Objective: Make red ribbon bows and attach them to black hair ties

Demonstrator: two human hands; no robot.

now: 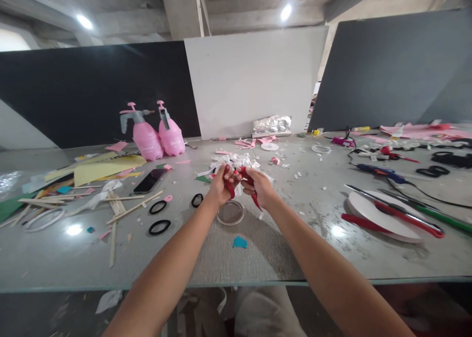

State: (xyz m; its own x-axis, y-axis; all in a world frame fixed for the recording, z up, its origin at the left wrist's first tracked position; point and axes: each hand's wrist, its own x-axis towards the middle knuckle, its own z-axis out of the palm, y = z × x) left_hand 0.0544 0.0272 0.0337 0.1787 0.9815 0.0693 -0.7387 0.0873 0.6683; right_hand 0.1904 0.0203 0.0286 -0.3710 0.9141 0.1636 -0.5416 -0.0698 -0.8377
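Observation:
Over the middle of the table, my left hand and my right hand are close together, fingertips pinched on a red ribbon. One end of it hangs below my right hand, and another red part runs down beside my left palm. Exactly how the ribbon is folded between the fingertips is hidden. Below the hands lies a round, shallow ring-like piece with a pale rim. Behind them is a pile of white paper scraps. A blue scrap lies nearer to me.
Two pink spray bottles, a phone, wooden sticks and black rings are on the left. To the right are a white ribbon spool with red ribbon and a blue glue gun with its cable. A foil roll lies at the back.

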